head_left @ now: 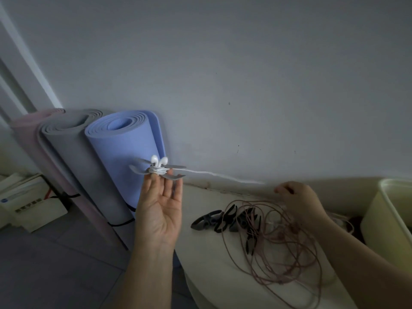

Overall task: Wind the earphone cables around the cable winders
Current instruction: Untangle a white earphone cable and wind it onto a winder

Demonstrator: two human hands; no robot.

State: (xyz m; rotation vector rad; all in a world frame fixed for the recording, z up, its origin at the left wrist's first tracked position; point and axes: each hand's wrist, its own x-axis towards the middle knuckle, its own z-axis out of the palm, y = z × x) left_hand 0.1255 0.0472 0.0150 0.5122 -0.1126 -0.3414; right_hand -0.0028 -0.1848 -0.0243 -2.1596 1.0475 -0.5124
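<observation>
Mid-wind on the white set, judging by the wraps. Grey winder up in the air just in front of the blue mat, pinched at the fingertips of the left hand, palm up. Several turns of white cable already round its waist, both earbuds poking up on top. Remaining tail stretched taut from the winder out to the right of the mat, pinched in the curled fingers of the right hand. Free end past that hand: can't tell.

Next, probably: more loops round the waist, right hand circling the winder, left hand holding it steady, then tucking the plug end in. Calls for enough tension to stop slack wraps sliding off the wings, but not enough to pop the buds loose.

Not yet started: pink cable in a loose tangle on the table right of the mat, draped over a cluster of black winders. Pale tub further right.
</observation>
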